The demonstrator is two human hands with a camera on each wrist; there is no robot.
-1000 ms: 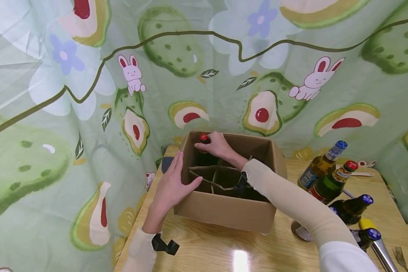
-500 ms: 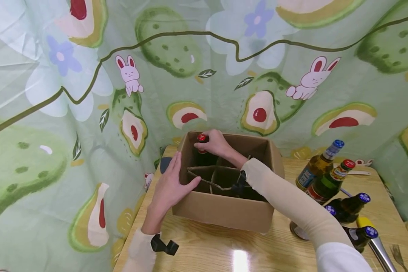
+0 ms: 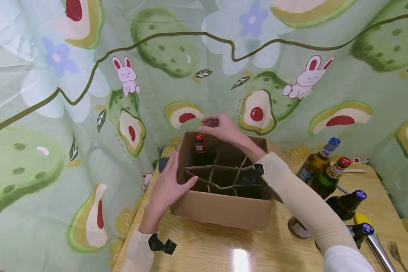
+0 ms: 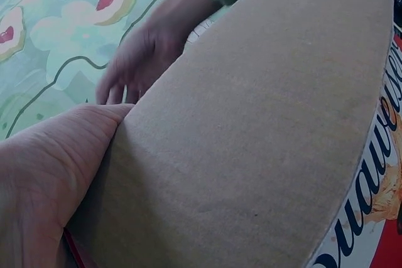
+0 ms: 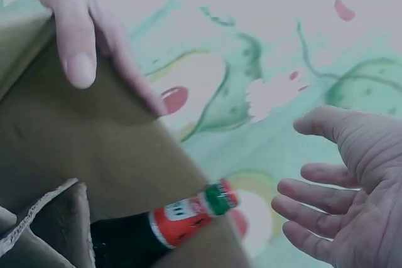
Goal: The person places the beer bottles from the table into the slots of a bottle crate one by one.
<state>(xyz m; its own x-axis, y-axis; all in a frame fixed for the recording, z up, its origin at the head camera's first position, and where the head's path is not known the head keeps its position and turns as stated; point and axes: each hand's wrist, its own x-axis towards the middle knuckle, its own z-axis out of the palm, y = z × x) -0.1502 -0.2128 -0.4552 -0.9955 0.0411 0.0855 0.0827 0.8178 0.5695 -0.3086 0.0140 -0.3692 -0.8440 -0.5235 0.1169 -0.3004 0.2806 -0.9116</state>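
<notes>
In the head view, your right hand (image 3: pixel 226 130) is free of any hold above the carton (image 3: pixel 221 211), the red-capped bottle (image 3: pixel 200 148) standing in its far-left compartment, while your left hand (image 3: pixel 168 185) rests straight-fingered on its left rim. Your left wrist view shows the right hand beyond the cardboard; your right wrist view shows its relaxed fingers apart from the bottle.

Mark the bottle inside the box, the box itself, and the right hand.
Bottle (image 3: pixel 200 147): head view, on the red neck label.
Box (image 3: pixel 221 211): head view, on its front wall.
Right hand (image 3: pixel 225 130): head view, on the back of the hand.
</notes>
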